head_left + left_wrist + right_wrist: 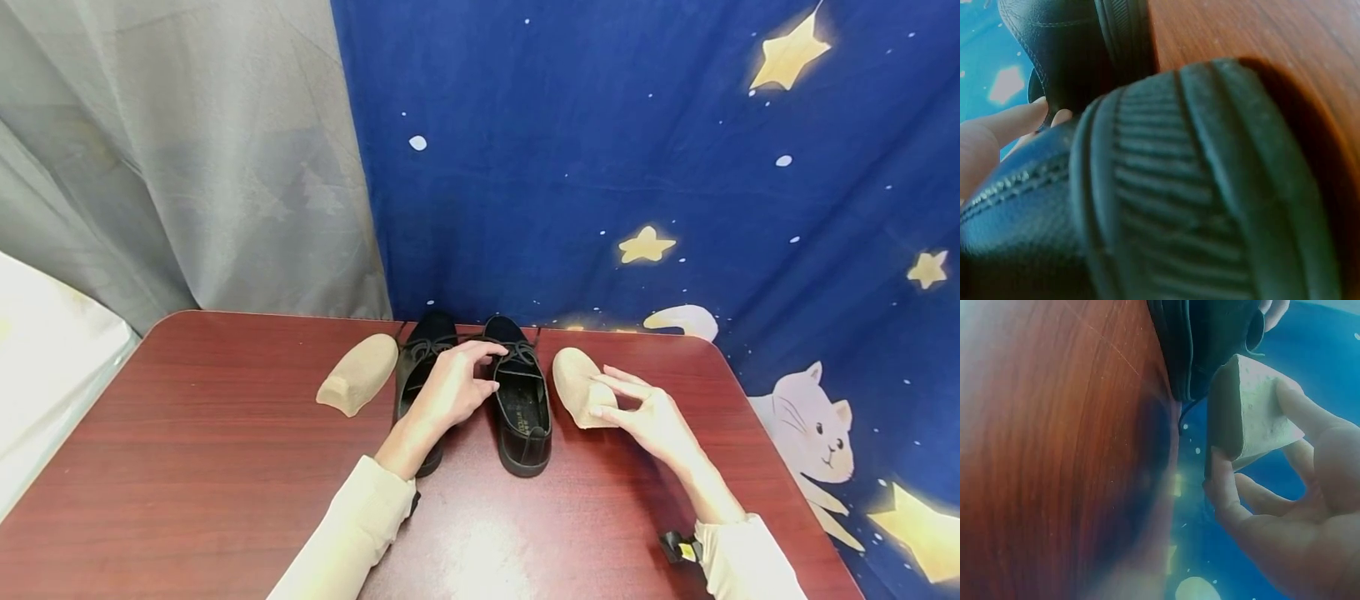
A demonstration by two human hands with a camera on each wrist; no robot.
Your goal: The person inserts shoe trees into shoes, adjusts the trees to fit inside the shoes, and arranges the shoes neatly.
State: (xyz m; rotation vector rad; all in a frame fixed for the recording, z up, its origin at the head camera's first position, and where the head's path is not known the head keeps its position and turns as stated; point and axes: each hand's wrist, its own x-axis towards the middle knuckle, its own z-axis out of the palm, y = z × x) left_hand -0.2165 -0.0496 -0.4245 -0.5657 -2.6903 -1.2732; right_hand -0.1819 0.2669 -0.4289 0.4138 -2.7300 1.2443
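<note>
A pair of black lace-up shoes stands on the table, toes to the back. Over the left shoe (433,327) reaches my left hand (453,383), its thumb and forefinger apart at the inner rim and laces of the right shoe (525,450). That shoe's opening shows a dark insole. In the left wrist view, a ridged shoe sole (1166,187) fills the front and fingertips (1038,112) meet the farther shoe's edge. My right hand (648,417) pinches a beige molded shoe insert (573,375) by its blunt heel end, right of the shoes. The right wrist view shows this insert tilted.
A second beige shoe insert (363,375) lies left of the shoes. The reddish wood-grain table (187,467) ends just behind the shoe toes. Beyond it hang a blue star-patterned curtain (525,167) and a grey curtain (225,167).
</note>
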